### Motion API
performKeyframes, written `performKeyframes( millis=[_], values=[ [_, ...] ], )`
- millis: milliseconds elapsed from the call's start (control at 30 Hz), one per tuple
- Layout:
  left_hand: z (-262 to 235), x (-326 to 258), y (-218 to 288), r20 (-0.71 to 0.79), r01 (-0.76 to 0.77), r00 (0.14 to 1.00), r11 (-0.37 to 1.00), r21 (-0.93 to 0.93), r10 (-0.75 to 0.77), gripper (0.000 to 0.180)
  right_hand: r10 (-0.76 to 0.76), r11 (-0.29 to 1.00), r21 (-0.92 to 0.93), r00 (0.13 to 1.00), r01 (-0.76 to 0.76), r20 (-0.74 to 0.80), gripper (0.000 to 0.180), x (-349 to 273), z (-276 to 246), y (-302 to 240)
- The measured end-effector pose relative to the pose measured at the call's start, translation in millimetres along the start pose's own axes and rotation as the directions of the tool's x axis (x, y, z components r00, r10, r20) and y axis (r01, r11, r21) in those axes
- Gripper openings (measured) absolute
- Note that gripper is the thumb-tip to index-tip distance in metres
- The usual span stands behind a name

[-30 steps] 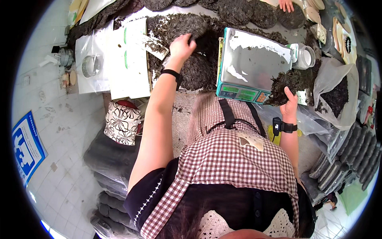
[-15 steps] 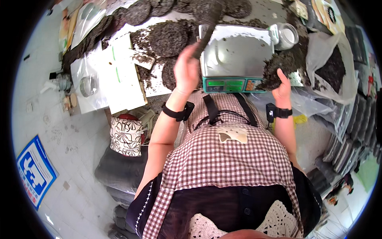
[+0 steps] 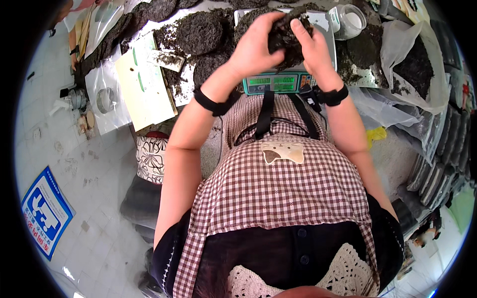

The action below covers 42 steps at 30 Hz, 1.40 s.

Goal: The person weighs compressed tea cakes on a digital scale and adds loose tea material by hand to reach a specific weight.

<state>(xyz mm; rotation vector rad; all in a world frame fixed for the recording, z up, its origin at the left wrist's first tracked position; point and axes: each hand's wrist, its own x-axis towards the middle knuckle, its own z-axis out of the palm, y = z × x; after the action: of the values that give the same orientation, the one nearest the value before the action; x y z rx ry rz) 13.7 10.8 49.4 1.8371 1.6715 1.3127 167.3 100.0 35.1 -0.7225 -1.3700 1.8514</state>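
Note:
Both my hands are over the scale (image 3: 272,84), a flat-topped electronic one with a lit green display. Between them is a dark, ragged clump of what looks like dried seaweed (image 3: 287,42). My left hand (image 3: 256,48) grips its left side, fingers partly hidden behind it and thumb towards me. My right hand (image 3: 316,53) grips the right side, with the thumb on top. Beyond my left hand, a dark seaweed cake (image 3: 248,22) shows over the left part of the scale. The clump and my hands cover much of the weighing plate.
Round seaweed cakes (image 3: 199,33) and crumbs lie left of the scale. A clear jar (image 3: 352,22) stands at its right corner. Farther right is a plastic bag (image 3: 439,74) of dark flakes. Pale boards (image 3: 149,94) lie left. Another person's arm (image 3: 73,47) shows at far left.
My right hand has moved left with its clump, from the scale's right edge to above it. My left hand has let go of the upright cake and now grips the clump too.

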Motion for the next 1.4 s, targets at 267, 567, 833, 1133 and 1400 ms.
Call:
performKeyframes(
  millis=[267, 567, 833, 1133, 1400],
  values=[
    [-11.2, -6.7, -28.4, -0.283, -0.060, 0.943, 0.926, 0.372, 0.175, 0.047, 0.054, 0.993, 0.118, 0.952, -0.019, -0.300, 0.024, -5.6, -73.7, -7.2],
    [-11.8, -45.5, -63.3, -0.084, 0.072, 0.996, 0.880, 0.469, -0.036, 0.069, 0.183, 0.981, 0.132, 0.919, -0.145, -0.349, 0.027, -37.7, -118.4, -14.3],
    [-22.4, -78.5, -105.5, -0.361, 0.571, 0.807, 0.775, 0.270, -0.468, 0.077, 0.025, 0.999, -0.036, 0.989, -0.019, 0.146, 0.016, -3.2, -34.0, -23.1],
    [14.6, -59.8, -98.9, -0.327, 0.747, 0.663, 0.624, 0.231, -0.673, 0.096, 0.172, 0.985, -0.057, 0.972, -0.165, 0.158, 0.023, 36.8, -30.2, 47.8],
    [42.6, -6.7, -82.0, -0.344, 0.588, 0.706, 0.783, -0.203, -0.619, 0.081, 0.180, 0.946, 0.268, 0.983, -0.183, 0.036, 0.012, 23.3, -73.7, 53.2]
  ],
)
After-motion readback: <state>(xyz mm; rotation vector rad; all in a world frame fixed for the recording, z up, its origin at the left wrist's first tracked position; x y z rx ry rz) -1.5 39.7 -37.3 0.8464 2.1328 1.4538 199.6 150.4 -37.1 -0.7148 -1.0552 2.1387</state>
